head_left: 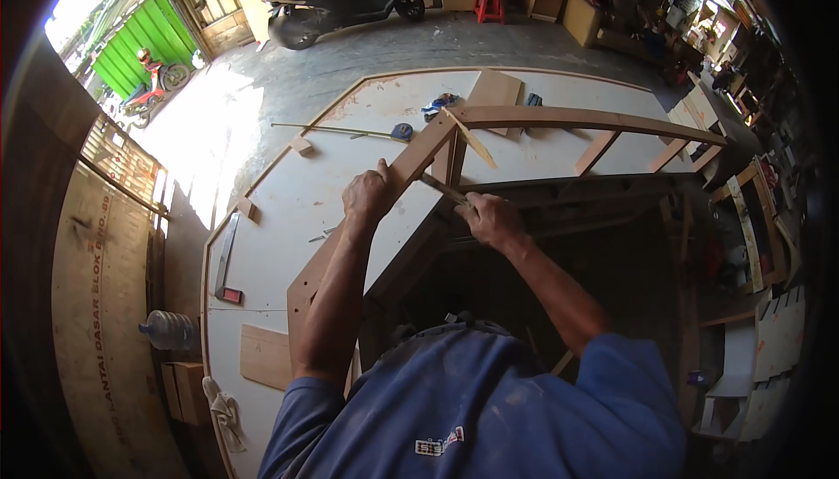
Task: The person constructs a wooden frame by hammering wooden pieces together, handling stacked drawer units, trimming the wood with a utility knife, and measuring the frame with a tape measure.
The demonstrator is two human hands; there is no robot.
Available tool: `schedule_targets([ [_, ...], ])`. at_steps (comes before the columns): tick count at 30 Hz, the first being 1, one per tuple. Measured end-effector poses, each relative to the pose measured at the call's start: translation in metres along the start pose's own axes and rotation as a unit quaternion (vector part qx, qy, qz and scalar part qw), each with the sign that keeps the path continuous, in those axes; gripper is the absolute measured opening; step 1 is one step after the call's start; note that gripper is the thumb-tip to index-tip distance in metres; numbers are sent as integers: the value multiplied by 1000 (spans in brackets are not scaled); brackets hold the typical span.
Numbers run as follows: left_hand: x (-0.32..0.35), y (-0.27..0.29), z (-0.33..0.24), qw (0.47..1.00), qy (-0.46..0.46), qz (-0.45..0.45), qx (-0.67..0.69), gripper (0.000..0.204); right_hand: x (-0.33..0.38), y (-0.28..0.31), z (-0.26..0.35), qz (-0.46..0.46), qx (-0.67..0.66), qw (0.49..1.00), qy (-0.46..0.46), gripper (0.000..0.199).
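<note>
- My right hand (494, 219) is closed around a thin bar (444, 188), which points away to the far left.
- My left hand (367, 192), the nearer to the joint's sloping beam (423, 152), is curled over it.
- That beam lies far left of my right hand, above the table (301, 186), its long axis running near left to far right; whether the bar's tip touches it I cannot tell.
- Beyond, a curved rail (594, 118) runs right.
</note>
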State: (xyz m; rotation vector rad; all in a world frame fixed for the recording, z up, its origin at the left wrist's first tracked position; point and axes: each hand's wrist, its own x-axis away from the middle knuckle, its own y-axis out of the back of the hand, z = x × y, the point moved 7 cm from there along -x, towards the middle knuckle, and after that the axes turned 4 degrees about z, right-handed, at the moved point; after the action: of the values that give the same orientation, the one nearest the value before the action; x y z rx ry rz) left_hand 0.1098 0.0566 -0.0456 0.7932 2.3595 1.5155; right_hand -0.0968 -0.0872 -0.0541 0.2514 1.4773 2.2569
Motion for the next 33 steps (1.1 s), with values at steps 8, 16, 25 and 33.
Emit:
schedule_targets([
  [8,8,0,0,999,-14,21,25,71,30,-16,33,90,23,987,130,35],
  [16,6,1,-1,1000,-19,7,11,69,-13,9,-12,-11,-9,1000,-1,33],
  [25,-1,-4,6,1000,-18,8,10,71,31,-25,13,71,-42,995,48,36],
  [33,2,-2,4,1000,6,21,15,74,56,-53,-8,142,-76,987,18,36],
])
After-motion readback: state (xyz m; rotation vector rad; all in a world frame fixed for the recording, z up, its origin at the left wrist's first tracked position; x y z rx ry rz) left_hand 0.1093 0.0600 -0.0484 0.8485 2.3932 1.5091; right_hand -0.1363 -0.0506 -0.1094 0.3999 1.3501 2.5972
